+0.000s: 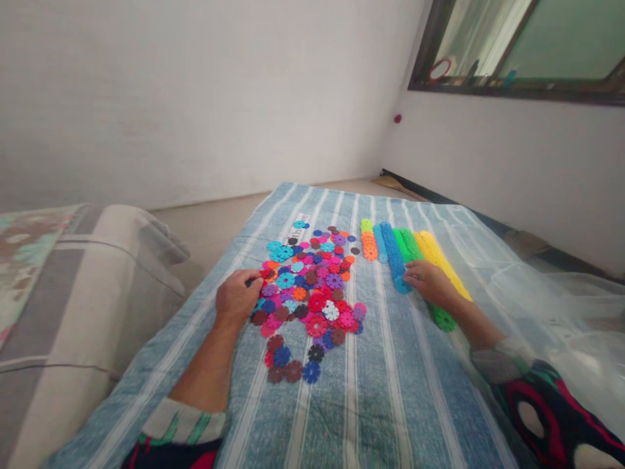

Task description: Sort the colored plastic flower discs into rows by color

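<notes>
A loose pile of plastic snowflake discs [312,280] in pink, red, purple, brown, orange and blue spreads over the striped cloth. My left hand [237,296] rests at the pile's left edge, its fingers curled in, with a bit of something dark showing by the fingertips. To the right, discs lie overlapped in rows sorted by colour: yellow-green and orange [369,242], light blue [379,243], blue [392,251], green [406,242] and yellow [446,264]. At the near end of the blue row, my right hand [426,281] pinches a blue disc [403,285]. My forearm partly covers the green row.
Clear plastic containers [576,299] stand along the right side of the cloth [312,430]. A white label lies under discs at the pile's far left. A draped, padded seat [97,286] is on the left. Behind are a wall and a window [561,45].
</notes>
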The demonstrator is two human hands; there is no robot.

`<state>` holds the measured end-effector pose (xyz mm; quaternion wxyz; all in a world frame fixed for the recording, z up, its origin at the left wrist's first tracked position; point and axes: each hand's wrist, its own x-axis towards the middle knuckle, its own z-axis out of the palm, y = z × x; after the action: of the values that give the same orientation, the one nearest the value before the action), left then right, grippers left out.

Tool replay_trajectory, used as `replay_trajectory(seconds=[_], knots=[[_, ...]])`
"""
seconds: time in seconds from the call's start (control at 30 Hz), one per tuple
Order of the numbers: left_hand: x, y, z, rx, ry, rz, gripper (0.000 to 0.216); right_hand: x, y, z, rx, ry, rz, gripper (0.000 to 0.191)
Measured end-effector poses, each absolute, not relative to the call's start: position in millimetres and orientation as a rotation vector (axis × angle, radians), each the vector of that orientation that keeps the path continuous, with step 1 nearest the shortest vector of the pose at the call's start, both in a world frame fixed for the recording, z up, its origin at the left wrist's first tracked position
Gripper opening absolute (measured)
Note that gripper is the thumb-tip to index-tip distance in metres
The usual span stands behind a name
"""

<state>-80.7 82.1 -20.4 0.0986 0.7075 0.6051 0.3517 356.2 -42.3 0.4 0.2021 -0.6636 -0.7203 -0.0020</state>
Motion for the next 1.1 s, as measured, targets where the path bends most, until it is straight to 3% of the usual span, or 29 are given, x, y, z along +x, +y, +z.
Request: replay_trajectory(seconds=[0.3,0.73,0.9,1.1], knots=[[-75,71,-14,2.084,1.808,1.002,0.021,338,-47,-5,-1.741,-2.055,-0.096,0.018],[-72,69,-17,2.098,1.812,1.014,0.018,133,-63,15,-0.965,-2.485,0.14,0.014],[-72,68,-19,2.084,1.797,1.025,0.017,104,-64,8,-0.934,-2.598,0.116,0.023],[-70,66,-16,2.074,1.787,1.002,0.016,128,-55,-5,-1.133,-2.5,0.044,0.015]])
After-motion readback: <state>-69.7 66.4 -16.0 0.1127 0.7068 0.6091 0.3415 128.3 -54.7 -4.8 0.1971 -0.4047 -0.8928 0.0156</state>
